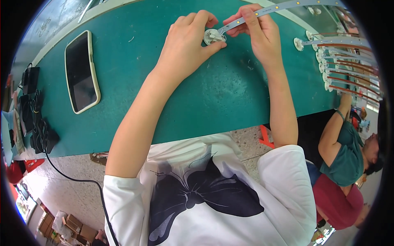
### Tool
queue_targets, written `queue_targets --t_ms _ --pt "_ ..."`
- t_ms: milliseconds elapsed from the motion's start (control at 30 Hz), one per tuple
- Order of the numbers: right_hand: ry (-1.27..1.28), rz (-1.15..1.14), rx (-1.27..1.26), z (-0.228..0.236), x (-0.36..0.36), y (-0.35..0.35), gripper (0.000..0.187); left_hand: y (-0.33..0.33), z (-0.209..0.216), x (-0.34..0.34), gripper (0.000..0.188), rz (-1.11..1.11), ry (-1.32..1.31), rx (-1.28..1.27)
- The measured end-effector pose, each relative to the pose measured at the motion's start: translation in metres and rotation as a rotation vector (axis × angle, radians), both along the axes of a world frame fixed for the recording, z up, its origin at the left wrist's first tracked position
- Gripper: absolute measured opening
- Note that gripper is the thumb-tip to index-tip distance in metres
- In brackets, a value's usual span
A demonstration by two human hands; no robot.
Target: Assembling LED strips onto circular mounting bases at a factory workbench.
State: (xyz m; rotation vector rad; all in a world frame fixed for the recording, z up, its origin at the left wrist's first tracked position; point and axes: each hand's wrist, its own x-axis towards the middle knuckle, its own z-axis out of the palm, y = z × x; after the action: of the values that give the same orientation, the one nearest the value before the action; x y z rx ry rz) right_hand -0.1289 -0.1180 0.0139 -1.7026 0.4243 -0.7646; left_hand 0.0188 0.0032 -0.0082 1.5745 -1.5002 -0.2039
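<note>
A: Hands first. What do I log?

B: On my remote feed I see the left hand (186,41) closed about a round white end piece (211,37), thumb on its near rim, fingers curled at the far side. The right hand (262,35) pinches an LED strip (283,5) between thumb and fingers, close to the strip's end at the piece.

A: Position on the green bench (197,102)?

B: Near the far edge, about midway along. Whether the end piece touches the surface, I cannot tell.

A: Surroundings?

B: I note a smartphone (80,71) in a pale case, toward the left edge; a black power adapter (30,80) at that edge; more LED strips (340,42) with round white ends along the right edge.
</note>
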Motion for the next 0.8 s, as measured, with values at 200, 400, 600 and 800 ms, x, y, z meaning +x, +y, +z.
queue_targets --t_ms 200,400,600,800 --pt "0.233 -0.042 -0.128 0.005 0.002 0.014 0.010 0.002 0.014 -0.002 0.035 -0.006 0.078 0.089" --pt "-0.499 0.483 0.027 -0.022 0.008 -0.008 0.009 -0.001 0.016 -0.007 0.038 -0.004 0.157 0.035" --pt "0.289 0.044 0.004 0.017 -0.002 0.008 0.007 0.002 0.018 -0.001 0.041 -0.047 0.231 0.049" --pt "0.296 0.040 -0.037 0.024 0.004 0.014 0.007 0.003 0.016 0.000 0.042 -0.061 0.237 0.037"
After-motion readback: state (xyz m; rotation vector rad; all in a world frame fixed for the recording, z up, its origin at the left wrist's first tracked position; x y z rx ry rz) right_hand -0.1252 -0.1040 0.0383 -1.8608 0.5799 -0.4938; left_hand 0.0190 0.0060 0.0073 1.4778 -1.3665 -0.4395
